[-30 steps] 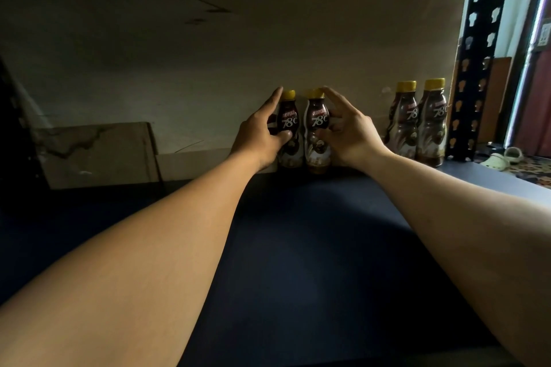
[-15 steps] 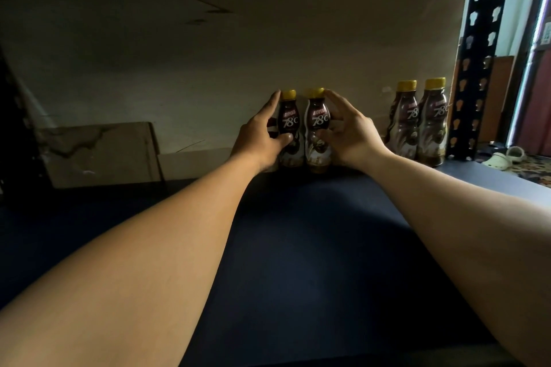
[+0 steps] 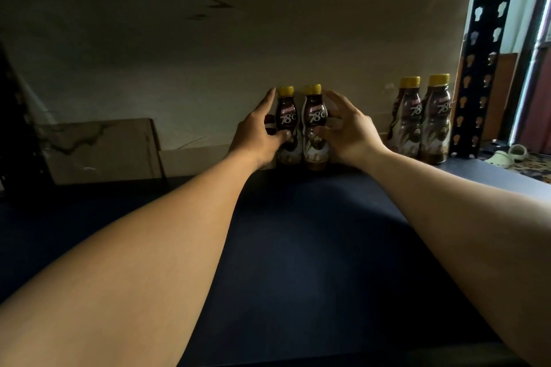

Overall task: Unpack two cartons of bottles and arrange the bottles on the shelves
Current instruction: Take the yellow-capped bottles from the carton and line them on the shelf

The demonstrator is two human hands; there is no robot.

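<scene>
Bottles go at the back of the dark blue shelf [image 3: 298, 247], tight against the wall [image 3: 208, 53], and we think that is so more can fit in front. Our left hand [image 3: 256, 135] holds the left bottle [image 3: 286, 128]: the thumb presses its front and the fingers reach up its far side, so the hand is clamped on it. It stands upright, touching the middle bottle [image 3: 314, 128] beside it. We think we hold it this way to push the pair close and stop them tipping. Our right hand [image 3: 350, 131] is at the other side of the middle bottle, fingers spread apart and loose, not wrapped round it; whether the thumb touches, we cannot tell.

Now we count. Two bottles are between our hands. Two more, the third bottle [image 3: 407, 119] and the fourth bottle [image 3: 436, 119], stand side by side by the black post [image 3: 483, 53], well apart from the first pair. That makes four, each with one yellow cap. Something dark peeks out behind our left hand; we cannot tell what.
</scene>
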